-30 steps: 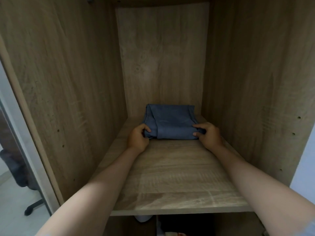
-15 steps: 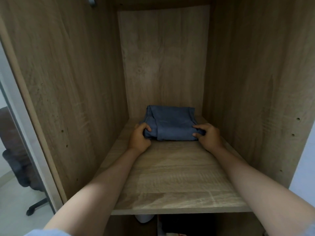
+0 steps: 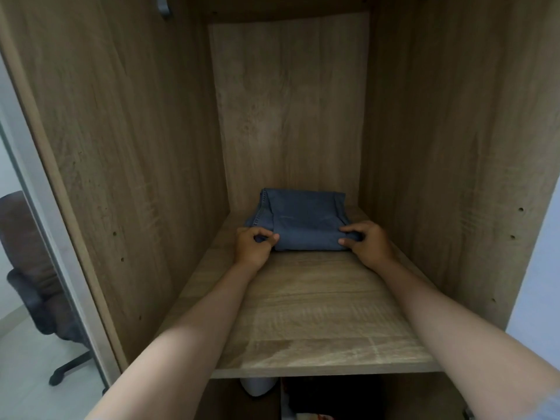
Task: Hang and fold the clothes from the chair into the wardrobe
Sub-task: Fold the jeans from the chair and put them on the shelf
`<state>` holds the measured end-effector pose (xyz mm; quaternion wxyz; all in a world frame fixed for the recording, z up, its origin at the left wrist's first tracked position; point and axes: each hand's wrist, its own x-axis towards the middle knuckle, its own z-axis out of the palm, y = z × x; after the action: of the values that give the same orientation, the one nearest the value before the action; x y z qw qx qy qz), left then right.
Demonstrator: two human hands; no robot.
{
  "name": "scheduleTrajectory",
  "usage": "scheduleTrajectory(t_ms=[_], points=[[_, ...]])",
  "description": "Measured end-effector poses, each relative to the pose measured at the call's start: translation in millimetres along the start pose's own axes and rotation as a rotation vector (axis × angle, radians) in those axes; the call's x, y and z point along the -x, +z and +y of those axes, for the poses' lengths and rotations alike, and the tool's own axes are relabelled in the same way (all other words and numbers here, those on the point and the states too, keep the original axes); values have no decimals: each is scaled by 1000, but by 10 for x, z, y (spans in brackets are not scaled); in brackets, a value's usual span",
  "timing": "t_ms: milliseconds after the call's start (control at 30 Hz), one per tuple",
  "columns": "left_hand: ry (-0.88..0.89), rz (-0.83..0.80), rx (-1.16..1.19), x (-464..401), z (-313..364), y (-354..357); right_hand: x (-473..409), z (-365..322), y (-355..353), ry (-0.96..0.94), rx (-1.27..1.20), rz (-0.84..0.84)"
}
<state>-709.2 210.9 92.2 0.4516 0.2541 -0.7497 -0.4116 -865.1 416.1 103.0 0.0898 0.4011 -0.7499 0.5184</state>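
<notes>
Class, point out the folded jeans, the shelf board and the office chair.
folded jeans [image 3: 304, 221]: head view, middle of top surface.
shelf board [image 3: 318, 322]: head view, bare front part.
office chair [image 3: 28, 253]: head view, backrest.

bare forearms, light blue sleeve [image 3: 550, 404]

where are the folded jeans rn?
In the head view, the folded jeans lie on the wardrobe shelf, centred toward the back panel, with the left hand and right hand gripping their front corners.
</notes>
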Motion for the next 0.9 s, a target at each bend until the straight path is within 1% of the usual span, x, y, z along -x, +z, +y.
scheduleTrajectory(t_ms=[100,167,300,333,367,400,467,533,567,667,800,900], points=[[-65,21,20,14,11,-91,8,-8,12,-25,45,-7],[-66,48,8,73,85,-107,16,-14,15,-39,73,-9],[162,206,-212,273,310,-124,59,-89,12,-121,216,5],[229,214,-283,303,353,-128,59,-123,32,-163,270,15],[291,182,-364,302,367,-117,44,-163,58,-197,326,13],[342,115,-461,285,376,-99,19,-194,91,-208,390,-19],[392,-71,-668,200,339,-38,-47,-217,184,-173,519,-165],[327,-243,-790,114,242,28,-125,-172,254,-133,616,-324],[281,-297,-811,87,198,50,-170,-129,270,-120,643,-378],[228,-353,-823,31,152,120,-281,-40,272,-70,627,-437],[189,-344,-879,-4,160,198,-327,33,309,-76,557,-419],[149,-388,-875,-7,196,181,-318,38,299,-80,544,-416]])
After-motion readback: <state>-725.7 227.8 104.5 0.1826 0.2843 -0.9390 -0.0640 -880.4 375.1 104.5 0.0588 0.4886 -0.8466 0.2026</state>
